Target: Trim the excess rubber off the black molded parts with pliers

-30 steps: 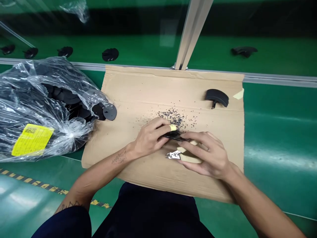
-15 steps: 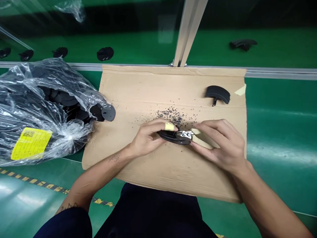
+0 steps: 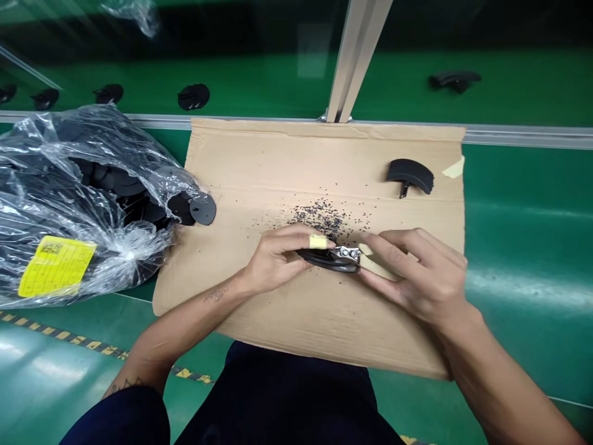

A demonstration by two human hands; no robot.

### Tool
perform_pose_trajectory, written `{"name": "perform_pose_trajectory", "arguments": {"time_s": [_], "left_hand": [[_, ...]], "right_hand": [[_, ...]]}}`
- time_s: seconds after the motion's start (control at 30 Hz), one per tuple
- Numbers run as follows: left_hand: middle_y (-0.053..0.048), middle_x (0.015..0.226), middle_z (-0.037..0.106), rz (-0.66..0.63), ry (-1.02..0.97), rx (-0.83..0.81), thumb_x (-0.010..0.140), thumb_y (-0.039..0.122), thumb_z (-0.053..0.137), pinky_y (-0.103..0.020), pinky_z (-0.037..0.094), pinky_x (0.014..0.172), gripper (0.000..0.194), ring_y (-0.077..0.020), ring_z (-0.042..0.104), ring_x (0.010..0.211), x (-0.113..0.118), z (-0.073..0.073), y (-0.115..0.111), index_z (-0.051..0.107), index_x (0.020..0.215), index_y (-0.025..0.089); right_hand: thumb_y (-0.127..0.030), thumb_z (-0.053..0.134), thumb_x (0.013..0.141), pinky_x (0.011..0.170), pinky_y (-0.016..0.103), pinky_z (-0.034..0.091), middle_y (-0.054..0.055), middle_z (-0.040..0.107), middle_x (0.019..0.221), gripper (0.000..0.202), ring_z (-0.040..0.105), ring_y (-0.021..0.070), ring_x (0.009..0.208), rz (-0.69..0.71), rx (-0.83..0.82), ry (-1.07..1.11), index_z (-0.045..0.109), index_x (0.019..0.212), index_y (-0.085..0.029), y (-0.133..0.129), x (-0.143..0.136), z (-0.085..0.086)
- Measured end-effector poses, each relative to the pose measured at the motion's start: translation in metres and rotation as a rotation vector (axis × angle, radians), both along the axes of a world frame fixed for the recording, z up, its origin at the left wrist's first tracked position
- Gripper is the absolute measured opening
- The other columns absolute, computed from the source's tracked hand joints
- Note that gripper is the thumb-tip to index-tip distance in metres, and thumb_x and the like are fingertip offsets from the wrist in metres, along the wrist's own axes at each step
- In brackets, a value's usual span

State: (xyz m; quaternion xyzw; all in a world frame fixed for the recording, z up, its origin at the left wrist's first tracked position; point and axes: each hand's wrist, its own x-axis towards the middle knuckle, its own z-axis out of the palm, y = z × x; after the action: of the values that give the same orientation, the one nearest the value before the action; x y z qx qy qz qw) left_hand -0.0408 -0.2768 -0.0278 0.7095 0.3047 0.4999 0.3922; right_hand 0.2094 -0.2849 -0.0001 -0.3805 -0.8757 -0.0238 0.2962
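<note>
A flat black plastic part (image 3: 327, 259) sat just above the cardboard sheet (image 3: 324, 161), near its middle, pinched in the left hand (image 3: 278, 259), whose forefinger wore a yellow tape band. The right hand (image 3: 417, 275) was closed around cream-handled metal nippers (image 3: 347, 253), their tip touching the part's edge. Black shavings (image 3: 324, 217) lay just behind. Another curved black part (image 3: 410, 175) rested farther right, a clear bag of black discs (image 3: 83, 198) on the green counter (image 3: 523, 247) to the left.

bag of discs (image 3: 88, 198) left of cardboard sheet (image 3: 287, 167) (curved part (image 3: 410, 175) on its far right, perhaps loose)
</note>
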Motion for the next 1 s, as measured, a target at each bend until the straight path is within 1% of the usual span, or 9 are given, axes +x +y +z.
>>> {"name": "perform_pose_trajectory", "arguments": {"time_s": [0.07,0.13,0.23,0.33,0.5,0.57,0.77,0.87,1.0], "left_hand": [[-0.008,0.100,0.080,0.014,-0.005,0.002,0.089,0.017,0.075,-0.020,0.060,0.071,0.027,-0.0119,0.075,0.085,0.0004,-0.0015,-0.0011,0.079,0.114,0.024],[-0.008,0.099,0.081,0.017,-0.005,0.007,0.089,0.016,0.075,-0.020,0.061,0.071,0.027,-0.0118,0.075,0.084,0.0001,-0.0031,-0.0019,0.079,0.115,0.024],[-0.008,0.097,0.081,0.010,0.007,0.024,0.088,0.019,0.077,-0.021,0.062,0.072,0.026,-0.0123,0.076,0.084,-0.0016,-0.0049,-0.0025,0.079,0.114,0.023],[-0.008,0.097,0.081,-0.003,0.026,0.025,0.087,0.021,0.078,-0.022,0.063,0.073,0.027,-0.0133,0.076,0.084,-0.0033,-0.0044,-0.0023,0.079,0.113,0.024],[-0.008,0.098,0.080,-0.005,0.018,0.017,0.087,0.020,0.077,-0.023,0.062,0.076,0.026,-0.0138,0.075,0.087,-0.0026,0.0014,-0.0023,0.079,0.113,0.022],[-0.008,0.098,0.078,-0.005,0.026,0.017,0.087,0.019,0.077,-0.022,0.061,0.075,0.027,-0.0131,0.074,0.086,-0.0019,0.0034,-0.0024,0.078,0.113,0.020],[-0.007,0.096,0.076,-0.001,0.068,0.058,0.088,0.019,0.075,-0.021,0.058,0.071,0.025,-0.0122,0.071,0.085,-0.0014,0.0046,-0.0014,0.077,0.113,0.020],[-0.006,0.094,0.075,-0.003,0.083,0.069,0.089,0.016,0.074,-0.021,0.057,0.071,0.025,-0.0121,0.071,0.084,-0.0012,0.0047,-0.0014,0.077,0.113,0.020],[-0.007,0.095,0.075,0.008,0.089,0.068,0.088,0.018,0.074,-0.022,0.058,0.072,0.021,-0.0123,0.071,0.085,-0.0013,0.0046,-0.0022,0.077,0.110,0.018]], "right_hand": [[-0.033,0.072,0.093,0.060,0.034,0.053,0.004,0.078,0.091,0.032,0.068,0.0191,0.068,-0.016,0.043,-0.061,0.069,0.124,-0.027,-0.0001,0.0001,0.0015],[-0.032,0.071,0.093,0.057,0.034,0.052,0.004,0.079,0.088,0.031,0.067,0.0190,0.065,0.002,0.091,-0.095,0.069,0.123,-0.025,-0.0002,0.0001,0.0029],[-0.030,0.071,0.094,0.057,0.034,0.052,0.004,0.078,0.085,0.031,0.069,0.0198,0.068,0.030,0.106,-0.109,0.069,0.124,-0.024,-0.0009,-0.0003,0.0032],[-0.028,0.069,0.094,0.060,0.033,0.054,0.004,0.078,0.085,0.028,0.070,0.0190,0.069,0.036,0.027,-0.077,0.069,0.123,-0.024,-0.0015,-0.0012,0.0008],[-0.026,0.070,0.094,0.065,0.031,0.059,0.006,0.076,0.093,0.027,0.073,0.0185,0.077,0.101,-0.183,0.129,0.067,0.121,-0.023,0.0005,-0.0008,-0.0029],[-0.025,0.071,0.093,0.065,0.030,0.059,0.007,0.075,0.094,0.029,0.073,0.0188,0.079,0.111,-0.213,0.176,0.066,0.121,-0.023,0.0018,0.0009,-0.0025],[-0.026,0.072,0.090,0.066,0.032,0.059,0.007,0.076,0.096,0.030,0.072,0.0196,0.078,0.037,-0.126,0.073,0.067,0.120,-0.023,0.0047,0.0053,0.0006],[-0.028,0.071,0.091,0.065,0.033,0.056,0.007,0.076,0.096,0.030,0.070,0.0193,0.075,0.042,-0.096,0.037,0.067,0.120,-0.021,0.0059,0.0062,0.0010],[-0.029,0.073,0.090,0.064,0.033,0.055,0.007,0.074,0.097,0.035,0.068,0.0194,0.076,0.053,-0.084,0.059,0.063,0.123,-0.022,0.0067,0.0065,0.0014]]}}
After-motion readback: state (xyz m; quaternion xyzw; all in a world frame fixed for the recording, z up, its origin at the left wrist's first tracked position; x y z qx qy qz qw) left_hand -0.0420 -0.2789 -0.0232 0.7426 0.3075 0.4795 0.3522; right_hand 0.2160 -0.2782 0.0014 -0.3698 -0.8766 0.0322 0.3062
